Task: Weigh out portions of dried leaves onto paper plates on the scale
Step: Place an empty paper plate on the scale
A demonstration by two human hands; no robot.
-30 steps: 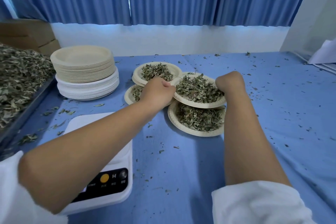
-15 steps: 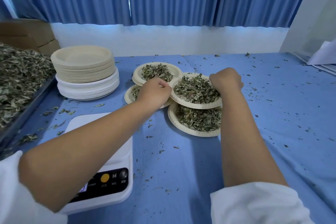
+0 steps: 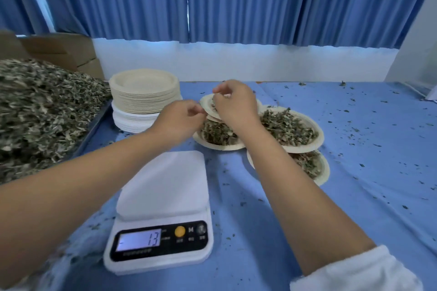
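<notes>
The dried leaves (image 3: pixel 288 125) already portioned lie in four paper plates bunched on the blue-covered desk (image 3: pixel 354 196), just beyond the scale. The near-left plate (image 3: pixel 218 147) is heaped. The right plate (image 3: pixel 305 147) is equally full and rests overlapping a lower plate (image 3: pixel 326 172). The far plate (image 3: pixel 204 101) is mostly hidden under the hands.

Both hands hover over that far plate. The left hand (image 3: pixel 179 120) has its fingers curled by the rim, and I cannot tell whether its grip has the rim or merely brushes it. The right hand (image 3: pixel 236 108) is curled too, thumb and forefinger drawn together above the leaves, but I cannot make out whether anything is pinched there.

The scale (image 3: pixel 163 196) stands nearer the person with nothing on its platform, its display showing 13.

To my eye a finished portion is being settled among the others. The next round calls for an empty plate from the stack (image 3: pixel 144 101) at the left, set squarely on the scale. Then come leaves from the big heap (image 3: pixel 35 113) in the tray (image 3: pixel 97 123) beside it, added a little at a time.
</notes>
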